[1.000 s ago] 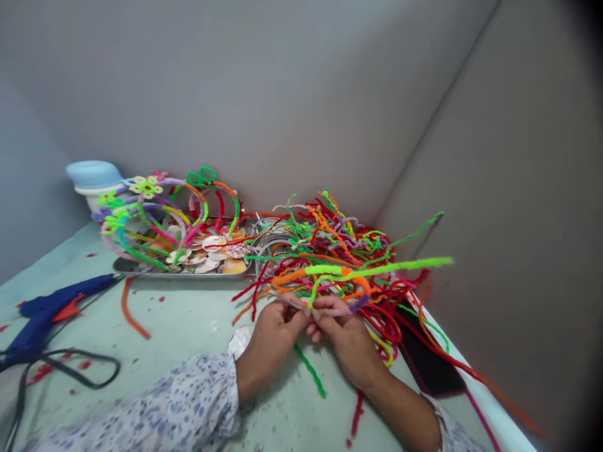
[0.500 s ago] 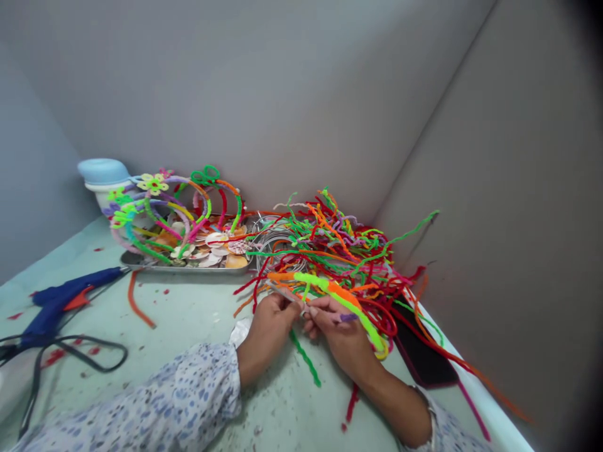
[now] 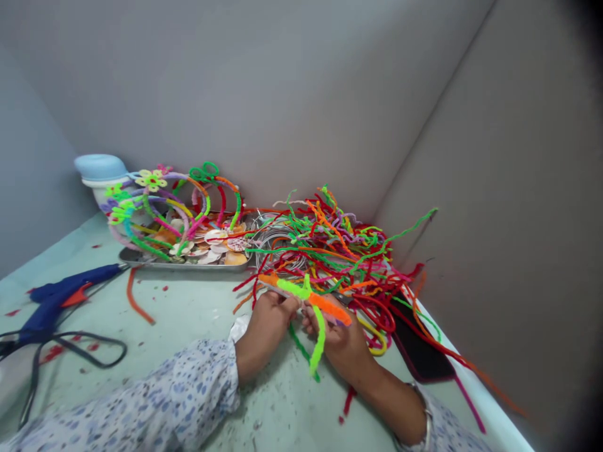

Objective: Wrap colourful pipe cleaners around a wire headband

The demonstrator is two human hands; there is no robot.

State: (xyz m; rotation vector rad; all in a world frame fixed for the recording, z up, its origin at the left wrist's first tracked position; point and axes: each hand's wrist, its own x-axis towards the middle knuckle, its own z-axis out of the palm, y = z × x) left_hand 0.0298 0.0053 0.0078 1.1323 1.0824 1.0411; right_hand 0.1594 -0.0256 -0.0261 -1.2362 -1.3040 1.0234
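Between my hands is a band wrapped in orange and lime-green pipe cleaner [image 3: 334,311], with a purplish stretch partly hidden by the fingers. My left hand [image 3: 266,329] is closed on its left part, thumb and fingers pinched. The fingers of my right hand [image 3: 347,351] curl round its right part. A loose lime-green pipe cleaner end [image 3: 319,345] hangs down in front of my right hand, and a short green tip sticks up from the wrap. Below lies a darker green pipe cleaner [image 3: 299,345] on the table.
Beyond my hands lies a tangled heap of pipe cleaners [image 3: 325,242] beside coiled silver wire [image 3: 277,248]. A metal tray [image 3: 188,267] bears shells and several finished flowered headbands [image 3: 181,201]. At left are a blue glue gun [image 3: 70,292] and a blue-lidded container [image 3: 101,169]. A dark phone [image 3: 424,358] lies right.
The lime-green pipe cleaner's loose length has swung from over my right wrist to hanging down between my hands. The orange section has tilted towards me. Both hands stay nearly in place.
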